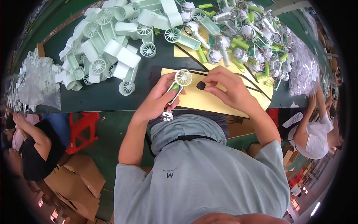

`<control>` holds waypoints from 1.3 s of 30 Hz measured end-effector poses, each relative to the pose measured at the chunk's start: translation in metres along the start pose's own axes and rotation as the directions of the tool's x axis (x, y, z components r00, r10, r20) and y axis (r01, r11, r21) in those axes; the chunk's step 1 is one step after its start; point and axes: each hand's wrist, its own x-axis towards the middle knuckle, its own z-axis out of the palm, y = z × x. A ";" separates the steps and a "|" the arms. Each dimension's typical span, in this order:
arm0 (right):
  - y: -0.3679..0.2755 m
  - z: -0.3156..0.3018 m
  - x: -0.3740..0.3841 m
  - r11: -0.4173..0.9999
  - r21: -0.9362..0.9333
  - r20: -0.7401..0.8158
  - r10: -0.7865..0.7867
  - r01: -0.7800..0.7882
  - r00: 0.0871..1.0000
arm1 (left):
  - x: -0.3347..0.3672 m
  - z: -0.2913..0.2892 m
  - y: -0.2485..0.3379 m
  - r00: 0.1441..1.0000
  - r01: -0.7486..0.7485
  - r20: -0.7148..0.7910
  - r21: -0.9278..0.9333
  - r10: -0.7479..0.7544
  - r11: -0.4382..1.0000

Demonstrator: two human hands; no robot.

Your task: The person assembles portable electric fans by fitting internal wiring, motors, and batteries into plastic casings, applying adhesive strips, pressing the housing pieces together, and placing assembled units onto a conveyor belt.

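My left hand (158,98) is closed around a pale green plastic fan housing (184,78), its round grille pointing up and away from me. A green battery cell (174,87) shows inside the open handle, and a small white part (166,115) sticks out below my fingers. Just to the right, my right hand (229,87) pinches a small black piece (201,85) between thumb and fingers, apart from the housing. It looks like a bit of dark foam or tape; I cannot make out which. Both hands are over a yellow board (209,100) at the table's near edge.
Pale green housings (106,48) are heaped at the far left. Fan motor assemblies with green batteries (242,41) lie piled at the far right. Black strips (192,56) cross the board. Plastic bags (304,71) of parts stand at both ends. Other people (317,130) work on either side.
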 end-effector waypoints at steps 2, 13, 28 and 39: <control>-0.014 0.000 0.015 0.994 0.016 -0.013 -0.105 0.105 0.994 | -0.002 -0.004 -0.005 1.000 0.000 0.005 -0.059 0.000 0.998; -0.022 0.024 0.053 0.888 -0.171 0.271 -0.374 0.427 0.887 | -0.003 -0.014 -0.006 0.996 0.028 0.089 -0.095 -0.020 0.995; -0.025 0.027 0.062 0.886 -0.227 0.365 -0.309 0.406 0.878 | 0.000 -0.011 -0.002 0.997 -0.002 0.081 0.044 -0.001 0.999; -0.027 0.028 -0.005 0.978 0.188 -0.196 -0.051 0.089 0.979 | -0.011 0.009 0.006 0.990 -0.092 0.050 -0.491 0.133 0.867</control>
